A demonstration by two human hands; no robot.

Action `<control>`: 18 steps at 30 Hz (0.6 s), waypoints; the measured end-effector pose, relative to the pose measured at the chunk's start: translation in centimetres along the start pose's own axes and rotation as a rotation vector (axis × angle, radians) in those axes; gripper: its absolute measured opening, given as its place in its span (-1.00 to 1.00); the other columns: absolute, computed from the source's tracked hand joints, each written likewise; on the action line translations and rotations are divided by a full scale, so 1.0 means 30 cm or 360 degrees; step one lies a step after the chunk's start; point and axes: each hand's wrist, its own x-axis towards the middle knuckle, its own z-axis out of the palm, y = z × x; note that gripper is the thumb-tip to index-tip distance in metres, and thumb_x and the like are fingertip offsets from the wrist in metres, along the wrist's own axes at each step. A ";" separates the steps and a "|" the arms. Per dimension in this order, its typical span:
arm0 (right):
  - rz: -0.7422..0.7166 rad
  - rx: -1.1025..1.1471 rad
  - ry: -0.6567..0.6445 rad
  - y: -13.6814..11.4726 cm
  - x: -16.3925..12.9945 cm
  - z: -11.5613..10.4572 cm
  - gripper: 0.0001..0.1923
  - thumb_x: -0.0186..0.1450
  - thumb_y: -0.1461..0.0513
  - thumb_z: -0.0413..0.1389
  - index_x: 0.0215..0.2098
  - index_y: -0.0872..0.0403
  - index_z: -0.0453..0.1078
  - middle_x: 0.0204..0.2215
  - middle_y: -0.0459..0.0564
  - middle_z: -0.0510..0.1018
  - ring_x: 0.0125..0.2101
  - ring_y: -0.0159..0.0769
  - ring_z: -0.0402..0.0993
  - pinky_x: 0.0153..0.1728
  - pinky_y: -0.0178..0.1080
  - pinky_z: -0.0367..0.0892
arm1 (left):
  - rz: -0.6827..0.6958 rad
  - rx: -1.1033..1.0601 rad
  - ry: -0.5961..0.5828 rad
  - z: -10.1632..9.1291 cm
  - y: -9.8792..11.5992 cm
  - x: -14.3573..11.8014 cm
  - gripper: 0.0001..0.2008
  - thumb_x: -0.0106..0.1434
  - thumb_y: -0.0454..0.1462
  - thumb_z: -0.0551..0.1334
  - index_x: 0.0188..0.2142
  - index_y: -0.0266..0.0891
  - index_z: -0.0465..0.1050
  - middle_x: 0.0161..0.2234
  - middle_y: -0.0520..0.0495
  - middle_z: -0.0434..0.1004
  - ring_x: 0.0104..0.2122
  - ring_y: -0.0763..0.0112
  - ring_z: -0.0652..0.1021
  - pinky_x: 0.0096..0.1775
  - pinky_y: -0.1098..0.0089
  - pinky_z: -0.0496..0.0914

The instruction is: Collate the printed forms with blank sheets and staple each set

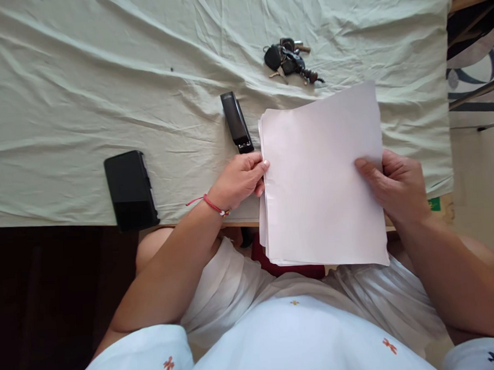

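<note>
Left hand point(243, 177) and right hand point(398, 186) pinch opposite edges, I'd say to steady the paper stack point(323, 192) beside what's probably a stapler point(236, 120).

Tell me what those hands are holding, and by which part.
A stack of white paper: left hand on its left edge, right hand on its right edge.

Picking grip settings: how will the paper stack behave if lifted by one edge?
Probably floppy: the paper stack curves along its upper edge even with the left hand and right hand gripping its sides. Sheets may slide apart, since their left edges sit unevenly and no clip shows.
</note>
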 end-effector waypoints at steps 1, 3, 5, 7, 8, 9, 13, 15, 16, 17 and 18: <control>0.0004 0.0009 -0.0001 0.000 0.000 0.001 -0.65 0.24 -0.05 0.32 -0.32 0.07 0.53 -0.45 -0.09 0.50 -0.52 -0.46 0.31 -0.58 -0.40 0.26 | 0.0002 0.0004 0.0001 0.000 0.000 0.000 -0.71 0.39 -0.35 0.15 -0.50 -0.22 0.21 -0.69 0.13 0.28 -0.73 0.64 0.31 -0.63 0.59 0.07; -0.0001 0.0022 -0.0005 -0.002 0.001 0.003 -0.65 0.23 -0.05 0.33 -0.32 0.06 0.53 -0.45 -0.10 0.51 -0.53 -0.46 0.30 -0.59 -0.40 0.25 | 0.0008 0.0017 0.0000 0.000 -0.002 0.001 -0.72 0.38 -0.33 0.17 -0.49 -0.23 0.23 -0.69 0.13 0.29 -0.72 0.64 0.31 -0.62 0.58 0.07; -0.0003 0.0032 -0.0011 -0.003 0.002 0.006 -0.66 0.23 -0.05 0.33 -0.32 0.06 0.54 -0.44 -0.10 0.51 -0.53 -0.46 0.31 -0.60 -0.41 0.25 | 0.0020 0.0027 -0.0008 -0.001 -0.005 0.002 -0.74 0.37 -0.31 0.18 -0.48 -0.23 0.26 -0.68 0.12 0.30 -0.72 0.63 0.32 -0.62 0.58 0.07; 0.0005 0.0050 -0.0018 -0.002 0.003 0.007 -0.66 0.24 -0.05 0.33 -0.32 0.06 0.54 -0.45 -0.10 0.51 -0.53 -0.46 0.31 -0.60 -0.41 0.26 | 0.0038 0.0035 -0.0016 -0.002 -0.007 0.002 -0.75 0.38 -0.31 0.18 -0.47 -0.24 0.28 -0.67 0.12 0.30 -0.72 0.63 0.32 -0.62 0.58 0.07; 0.0013 0.0055 -0.0020 -0.001 0.003 0.008 -0.66 0.24 -0.05 0.32 -0.31 0.06 0.54 -0.45 -0.10 0.51 -0.53 -0.46 0.31 -0.59 -0.41 0.26 | 0.0042 0.0040 -0.0020 -0.003 -0.008 0.001 -0.75 0.38 -0.31 0.17 -0.46 -0.24 0.29 -0.67 0.12 0.30 -0.72 0.63 0.32 -0.62 0.58 0.07; 0.0018 0.0055 -0.0018 0.000 0.003 0.008 -0.66 0.23 -0.05 0.33 -0.30 0.06 0.54 -0.44 -0.10 0.51 -0.53 -0.46 0.31 -0.59 -0.40 0.27 | 0.0045 0.0045 -0.0022 -0.004 -0.008 0.001 -0.75 0.38 -0.31 0.17 -0.46 -0.24 0.29 -0.68 0.12 0.30 -0.72 0.63 0.32 -0.62 0.58 0.07; 0.0038 0.0047 -0.0017 0.005 0.000 0.009 -0.65 0.22 -0.06 0.33 -0.29 0.05 0.55 -0.43 -0.09 0.54 -0.53 -0.44 0.33 -0.58 -0.39 0.29 | 0.0046 0.0056 -0.0025 -0.005 -0.008 0.001 -0.74 0.39 -0.32 0.15 -0.47 -0.24 0.28 -0.69 0.13 0.30 -0.72 0.63 0.31 -0.62 0.57 0.07; 0.0045 0.0058 -0.0025 0.005 -0.002 0.011 -0.65 0.23 -0.06 0.33 -0.28 0.05 0.56 -0.42 -0.09 0.56 -0.52 -0.43 0.35 -0.57 -0.39 0.30 | 0.0058 0.0067 -0.0024 -0.006 -0.010 0.001 -0.74 0.40 -0.32 0.15 -0.47 -0.23 0.27 -0.70 0.13 0.29 -0.72 0.63 0.31 -0.62 0.57 0.06; 0.0052 0.0061 -0.0033 0.004 -0.003 0.012 -0.65 0.23 -0.05 0.32 -0.27 0.04 0.56 -0.41 -0.09 0.56 -0.52 -0.43 0.36 -0.57 -0.39 0.31 | 0.0064 0.0077 -0.0022 -0.007 -0.011 0.002 -0.73 0.40 -0.32 0.15 -0.47 -0.23 0.27 -0.71 0.14 0.28 -0.73 0.63 0.30 -0.62 0.57 0.06; 0.0061 0.0061 -0.0050 0.004 -0.002 0.012 -0.66 0.24 -0.05 0.32 -0.26 0.04 0.56 -0.40 -0.09 0.57 -0.51 -0.43 0.36 -0.56 -0.38 0.31 | 0.0072 0.0087 -0.0020 -0.007 -0.012 0.001 -0.73 0.39 -0.33 0.15 -0.48 -0.23 0.26 -0.71 0.14 0.27 -0.73 0.63 0.30 -0.62 0.57 0.07; 0.0070 0.0056 -0.0085 0.004 -0.001 0.012 -0.66 0.24 -0.05 0.31 -0.24 0.04 0.56 -0.38 -0.08 0.58 -0.50 -0.42 0.38 -0.55 -0.38 0.32 | 0.0081 0.0095 -0.0018 -0.008 -0.013 0.001 -0.72 0.39 -0.33 0.15 -0.49 -0.23 0.26 -0.71 0.14 0.26 -0.73 0.63 0.29 -0.61 0.57 0.08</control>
